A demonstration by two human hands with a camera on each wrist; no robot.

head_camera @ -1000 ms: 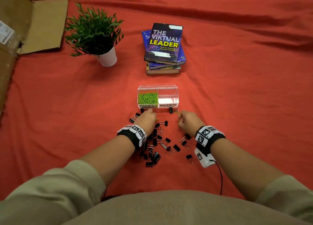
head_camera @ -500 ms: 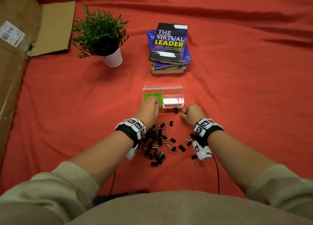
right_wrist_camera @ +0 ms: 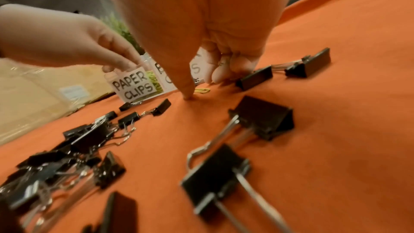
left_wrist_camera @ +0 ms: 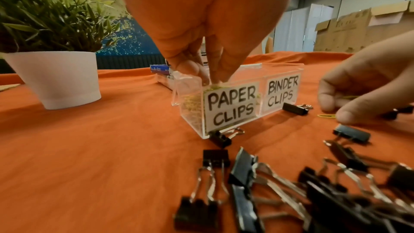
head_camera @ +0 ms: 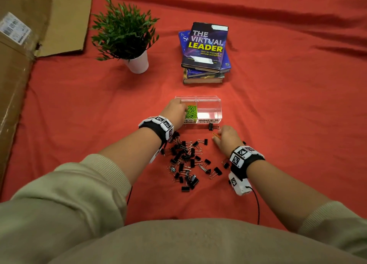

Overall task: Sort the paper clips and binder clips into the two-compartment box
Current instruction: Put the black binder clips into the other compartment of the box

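A clear two-compartment box [head_camera: 208, 102] stands on the red cloth; its left half, labelled PAPER CLIPS [left_wrist_camera: 230, 105], holds green paper clips [head_camera: 191, 112], while the right half, labelled BINDER CLIPS, looks bare. My left hand [head_camera: 185, 110] hangs over the left half with its fingertips [left_wrist_camera: 211, 81] pinched on what looks like a small paper clip. In front of the right half, my right hand [head_camera: 216, 136] curls over a yellow paper clip [right_wrist_camera: 201, 90], thumb tip on the cloth. One black binder clip [head_camera: 211, 127] lies just beyond it. Several more black binder clips [head_camera: 186, 160] lie heaped between my wrists.
A potted plant [head_camera: 137, 63] stands at the back left and a stack of books [head_camera: 205, 51] behind the box. A large cardboard box [head_camera: 15, 65] runs along the left edge. Another binder clip [left_wrist_camera: 220, 139] lies against the clear box's front wall.
My left hand rose from the cloth in front of the box to above the paper-clip half. My right hand stayed by the lone binder clip and drew the yellow clip slightly nearer.
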